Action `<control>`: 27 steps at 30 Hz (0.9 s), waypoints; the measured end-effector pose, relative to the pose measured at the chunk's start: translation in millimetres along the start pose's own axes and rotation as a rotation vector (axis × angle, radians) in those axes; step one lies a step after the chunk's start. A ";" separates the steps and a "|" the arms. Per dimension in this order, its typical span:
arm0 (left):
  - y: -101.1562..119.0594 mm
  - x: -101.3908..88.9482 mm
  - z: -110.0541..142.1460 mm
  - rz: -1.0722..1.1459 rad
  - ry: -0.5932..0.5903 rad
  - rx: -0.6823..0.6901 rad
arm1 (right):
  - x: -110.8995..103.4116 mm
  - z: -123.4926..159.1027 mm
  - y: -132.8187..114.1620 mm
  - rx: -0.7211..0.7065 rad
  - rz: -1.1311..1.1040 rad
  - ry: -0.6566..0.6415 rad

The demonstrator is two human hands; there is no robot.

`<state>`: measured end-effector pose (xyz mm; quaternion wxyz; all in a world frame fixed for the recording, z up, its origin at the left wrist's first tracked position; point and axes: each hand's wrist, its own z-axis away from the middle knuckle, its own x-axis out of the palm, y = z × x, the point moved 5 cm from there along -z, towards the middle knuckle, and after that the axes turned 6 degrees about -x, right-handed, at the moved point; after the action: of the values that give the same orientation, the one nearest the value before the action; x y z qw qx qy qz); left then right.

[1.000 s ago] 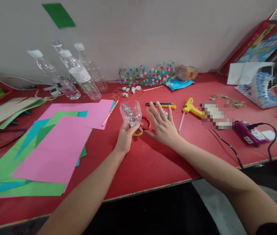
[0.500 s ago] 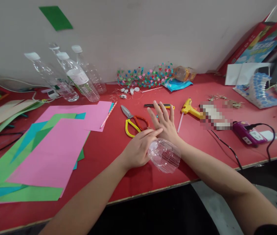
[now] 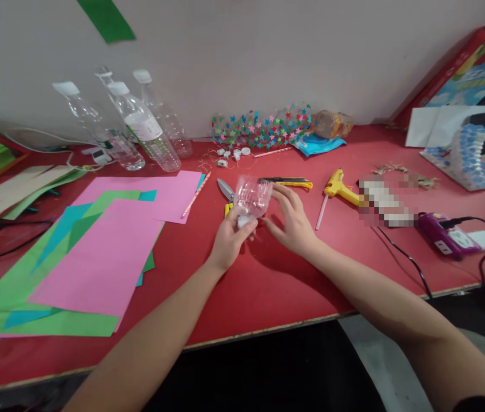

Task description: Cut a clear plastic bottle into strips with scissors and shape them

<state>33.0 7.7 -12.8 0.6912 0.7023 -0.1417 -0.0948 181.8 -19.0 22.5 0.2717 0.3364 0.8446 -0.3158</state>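
My left hand [image 3: 229,243] grips a cut clear plastic bottle top [image 3: 251,197] by its white-capped neck, the wide cut end tilted up and away from me. Close on its right, my right hand [image 3: 291,223] has its fingers apart and curved toward the plastic; whether the fingertips touch it I cannot tell. Behind the bottle piece lie scissors [image 3: 225,190] with a yellow and a red handle, mostly covered. A yellow and black utility knife [image 3: 287,182] rests just beyond my right fingers.
Pink, green and blue paper sheets [image 3: 100,257] spread over the left of the red table [image 3: 225,303]. Several clear bottles [image 3: 146,129] stand by the wall near a star-covered bottle [image 3: 262,126]. To the right are a yellow glue gun [image 3: 339,189] and a purple power strip [image 3: 446,234].
The bottle top has swung from pointing toward me to facing up and away, moving left and farther out. My right hand has drawn back from its flat, outstretched pose to beside it.
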 end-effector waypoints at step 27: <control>3.8 1.0 -1.1 -0.107 0.021 -0.075 | -32.3 -1.3 -9.9 -0.032 -0.020 0.132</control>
<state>34.0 8.5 -8.8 0.7125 0.6833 -0.0933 -0.1295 194.4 -36.6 48.5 0.2178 0.3434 0.8690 -0.2819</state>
